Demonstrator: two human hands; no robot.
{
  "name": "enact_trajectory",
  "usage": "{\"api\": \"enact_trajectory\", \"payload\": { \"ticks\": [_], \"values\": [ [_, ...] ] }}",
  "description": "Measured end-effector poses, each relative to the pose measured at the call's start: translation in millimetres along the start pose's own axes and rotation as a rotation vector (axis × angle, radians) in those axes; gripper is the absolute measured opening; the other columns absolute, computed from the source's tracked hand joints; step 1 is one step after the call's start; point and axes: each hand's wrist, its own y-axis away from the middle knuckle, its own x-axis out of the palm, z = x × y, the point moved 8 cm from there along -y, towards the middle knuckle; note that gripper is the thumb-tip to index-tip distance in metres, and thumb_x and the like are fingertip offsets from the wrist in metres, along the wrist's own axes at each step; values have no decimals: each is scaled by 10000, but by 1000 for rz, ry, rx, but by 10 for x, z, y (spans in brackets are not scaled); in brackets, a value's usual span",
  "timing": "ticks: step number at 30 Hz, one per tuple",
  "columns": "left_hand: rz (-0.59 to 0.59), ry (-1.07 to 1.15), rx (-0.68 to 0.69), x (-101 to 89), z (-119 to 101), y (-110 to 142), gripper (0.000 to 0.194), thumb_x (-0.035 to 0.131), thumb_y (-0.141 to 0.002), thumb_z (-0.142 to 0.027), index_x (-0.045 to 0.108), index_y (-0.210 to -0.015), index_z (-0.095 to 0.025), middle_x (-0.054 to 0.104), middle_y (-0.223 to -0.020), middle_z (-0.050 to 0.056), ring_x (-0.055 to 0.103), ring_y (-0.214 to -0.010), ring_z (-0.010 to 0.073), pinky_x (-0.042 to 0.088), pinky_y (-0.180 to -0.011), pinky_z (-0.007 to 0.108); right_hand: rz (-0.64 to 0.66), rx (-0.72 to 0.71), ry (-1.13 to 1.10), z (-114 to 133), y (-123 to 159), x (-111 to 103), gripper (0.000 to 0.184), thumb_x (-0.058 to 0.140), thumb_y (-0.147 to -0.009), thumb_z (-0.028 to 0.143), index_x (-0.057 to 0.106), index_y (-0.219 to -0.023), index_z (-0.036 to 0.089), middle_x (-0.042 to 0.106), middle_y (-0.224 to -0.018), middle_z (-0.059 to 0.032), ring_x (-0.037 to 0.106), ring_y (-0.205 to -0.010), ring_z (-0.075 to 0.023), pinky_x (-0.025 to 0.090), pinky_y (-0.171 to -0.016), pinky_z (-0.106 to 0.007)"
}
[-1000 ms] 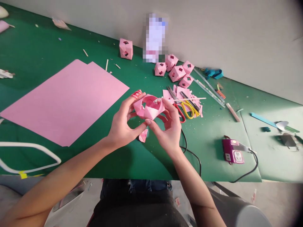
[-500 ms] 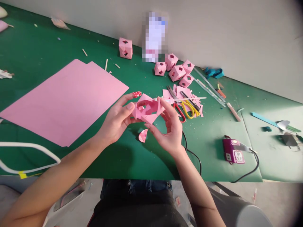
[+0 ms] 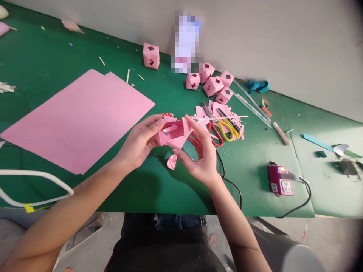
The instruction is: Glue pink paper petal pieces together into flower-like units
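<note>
Between my two hands, above the green table, is a folded pink paper shape (image 3: pixel 176 140) with an open top and gaps in its walls. My left hand (image 3: pixel 138 143) pinches its left side, thumb on top; a red-patterned wrap covers one fingertip. On the right side, my right hand (image 3: pixel 202 155) grips the shape with its index finger at the upper corner and thumb near the lower edge. Just below lies a small folded pink paper piece (image 3: pixel 171 161) on the table. Finished-looking pink paper polyhedra with diamond holes (image 3: pixel 213 86) stand in a cluster beyond my right hand.
Large pink paper sheets (image 3: pixel 82 121) cover the table's left part. Scissors with yellow handles (image 3: pixel 227 130), a red-handled pair (image 3: pixel 217 136) and paper scraps lie right of centre. A purple power socket (image 3: pixel 280 181) with a black cable sits at right. A phone-like blurred screen (image 3: pixel 186 43) leans on the wall.
The pink paper shape has moved slightly left and tipped a little, so more of its inside shows. Both hands have kept hold of it.
</note>
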Motion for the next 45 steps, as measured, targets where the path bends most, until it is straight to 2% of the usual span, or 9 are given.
{"api": "enact_trajectory", "payload": {
  "ticks": [6, 11, 14, 16, 20, 27, 33, 40, 45],
  "values": [
    [42, -6, -60, 27, 43, 14, 359, 808, -910, -526, 832, -1161, -270, 812, -1170, 54, 762, -1005, 225, 619, -727, 265, 9, 16, -17, -6, 3, 13, 682, 749, -980, 314, 454, -1594, 349, 514, -1667, -87, 466, -1583, -268, 599, -1167, -481],
    [42, 92, -51, 50, 58, -2, 366, 903, -831, -433, 824, -1150, -270, 813, -1093, 39, 760, -918, 186, 634, -723, 250, -60, 54, -70, -73, 10, -32, 814, 783, -943, 496, 377, -1640, 381, 415, -1739, -101, 462, -1584, -322, 574, -1174, -546],
    [25, 131, -42, 102, 105, -13, 382, 934, -793, -414, 811, -1117, -252, 804, -1118, 38, 757, -934, 180, 627, -729, 246, -153, 98, -135, -136, 18, -119, 618, 697, -1007, 502, 495, -1575, 363, 533, -1661, -101, 523, -1542, -312, 542, -1203, -558],
    [31, 123, -77, 151, 174, -28, 397, 934, -786, -442, 804, -1098, -233, 798, -1071, 46, 750, -914, 182, 615, -711, 247, -184, 172, -156, -206, 17, -150, 485, 683, -1030, 424, 592, -1496, 326, 632, -1563, -112, 611, -1463, -291, 565, -1180, -535],
    [50, 116, -91, 190, 208, -67, 387, 890, -826, -472, 785, -1102, -222, 791, -1064, 65, 732, -930, 192, 609, -747, 283, -245, 270, -155, -294, 11, -197, 373, 723, -1004, 382, 702, -1365, 290, 722, -1436, -111, 706, -1340, -271, 623, -1111, -488],
    [49, 112, -17, 175, 109, -52, 368, 895, -822, -427, 774, -1106, -228, 794, -1114, 61, 748, -1017, 230, 611, -790, 310, -274, 323, -191, -342, 49, -181, 426, 805, -936, 388, 713, -1336, 273, 758, -1372, -117, 758, -1250, -277, 681, -1013, -459],
    [59, 83, 59, 149, 106, -38, 389, 906, -832, -404, 759, -1146, -228, 787, -1170, 63, 741, -1062, 217, 600, -881, 322, -287, 228, -262, -283, 42, -121, 472, 858, -883, 313, 701, -1328, 320, 735, -1387, -81, 729, -1287, -256, 704, -964, -416],
    [39, 52, 143, 131, 85, -37, 391, 914, -822, -389, 772, -1151, -231, 774, -1315, 94, 710, -1264, 275, 585, -1049, 394, -219, 202, -249, -250, 56, -27, 528, 774, -957, 314, 608, -1458, 338, 628, -1548, -106, 638, -1428, -263, 634, -1109, -455],
    [74, 39, 313, 120, 13, 23, 288, 877, -877, -284, 781, -1147, -258, 781, -1337, 81, 722, -1287, 259, 603, -1074, 394, -147, 185, -224, -132, 39, -5, 608, 755, -974, 379, 549, -1544, 330, 597, -1599, -108, 612, -1458, -280, 634, -1110, -453]
  ]
}}
